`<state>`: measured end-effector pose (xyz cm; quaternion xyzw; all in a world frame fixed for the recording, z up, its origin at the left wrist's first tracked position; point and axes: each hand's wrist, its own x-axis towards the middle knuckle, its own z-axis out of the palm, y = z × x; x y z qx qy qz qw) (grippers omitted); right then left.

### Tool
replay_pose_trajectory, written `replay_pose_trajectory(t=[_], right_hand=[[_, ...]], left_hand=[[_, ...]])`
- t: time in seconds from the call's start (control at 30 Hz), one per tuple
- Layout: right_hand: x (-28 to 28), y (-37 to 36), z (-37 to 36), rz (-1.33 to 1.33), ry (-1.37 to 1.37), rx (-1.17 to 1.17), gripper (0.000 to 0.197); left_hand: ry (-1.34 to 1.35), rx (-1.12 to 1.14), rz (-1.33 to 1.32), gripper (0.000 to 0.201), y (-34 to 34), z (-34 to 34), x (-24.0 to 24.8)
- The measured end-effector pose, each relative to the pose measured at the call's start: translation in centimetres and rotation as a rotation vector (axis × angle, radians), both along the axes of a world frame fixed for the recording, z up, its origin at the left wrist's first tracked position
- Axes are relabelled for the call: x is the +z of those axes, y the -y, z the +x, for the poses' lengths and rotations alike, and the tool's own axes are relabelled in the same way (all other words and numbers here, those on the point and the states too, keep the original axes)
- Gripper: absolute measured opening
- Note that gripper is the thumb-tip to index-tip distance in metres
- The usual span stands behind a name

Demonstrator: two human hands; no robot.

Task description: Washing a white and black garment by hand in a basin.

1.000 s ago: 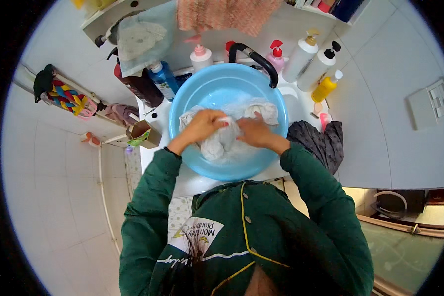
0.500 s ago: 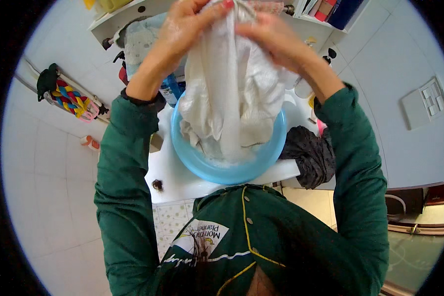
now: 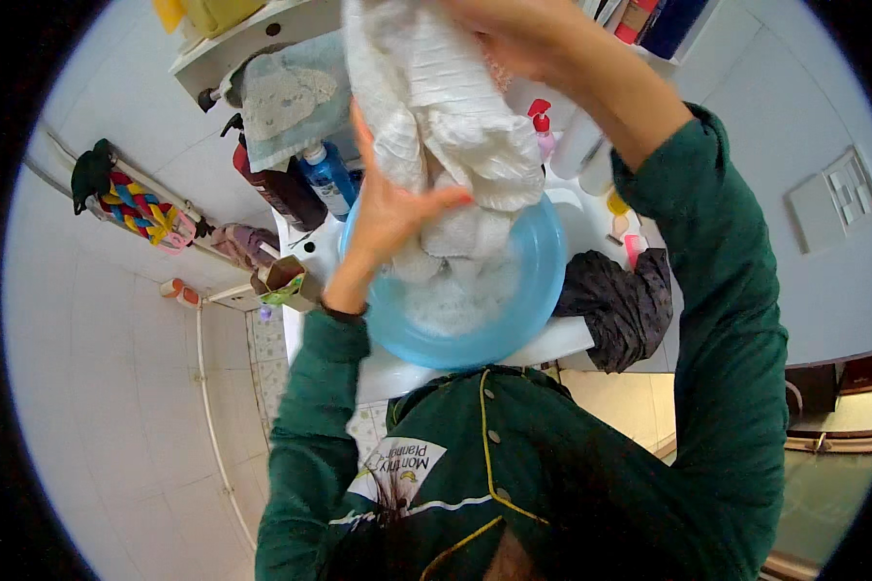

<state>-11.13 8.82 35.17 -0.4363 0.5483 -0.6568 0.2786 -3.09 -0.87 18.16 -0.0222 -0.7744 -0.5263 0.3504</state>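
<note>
A wet white cloth (image 3: 455,107), thick and wrinkled, hangs above a light-blue basin (image 3: 549,281). Its lower folds reach down into foamy water (image 3: 460,300). My right hand (image 3: 523,34) grips the cloth high up at the top edge of the picture, where its fingertips are partly hidden. Lower down, my left hand (image 3: 392,213) is wrapped round the left side of the cloth, its thumb across the front and its other fingers partly behind. Whether the cloth is a garment or a towel I cannot tell.
The basin sits in a white sink (image 3: 378,373). Behind it on the left stand a blue bottle (image 3: 327,179) and a dark red pump bottle (image 3: 281,189), below a hanging grey-blue towel (image 3: 295,92). A crumpled black cloth (image 3: 615,305) and a pink pump bottle (image 3: 543,136) are on the right.
My left hand has come down from the top of the cloth to its lower left side. The right hand stays high. The cloth has risen, showing more foamy water.
</note>
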Motion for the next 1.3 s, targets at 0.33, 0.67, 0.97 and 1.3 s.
replay_pose_trajectory(t=[0.33, 0.67, 0.97, 1.3], right_hand=[[-6.2, -3.7, 1.2, -0.376, 0.378, -0.135, 0.032], [-28.2, -5.5, 4.5, -0.065, 0.759, -0.528, 0.05], [-32.8, -3.0, 0.5, -0.241, 1.194, -0.126, 0.046], [-29.5, -1.6, 3.4, -0.122, 0.936, -0.642, 0.054]], left_hand=[[-0.106, 0.171, 0.541, 0.035, 0.4, -3.2, -6.6], [-0.011, -0.341, 1.062, 0.036, -0.3, -1.9, -7.8], [0.274, -0.269, 0.84, 0.047, 1.1, 0.7, -18.7], [0.311, -0.439, 1.499, 0.059, -0.6, 3.2, -12.6]])
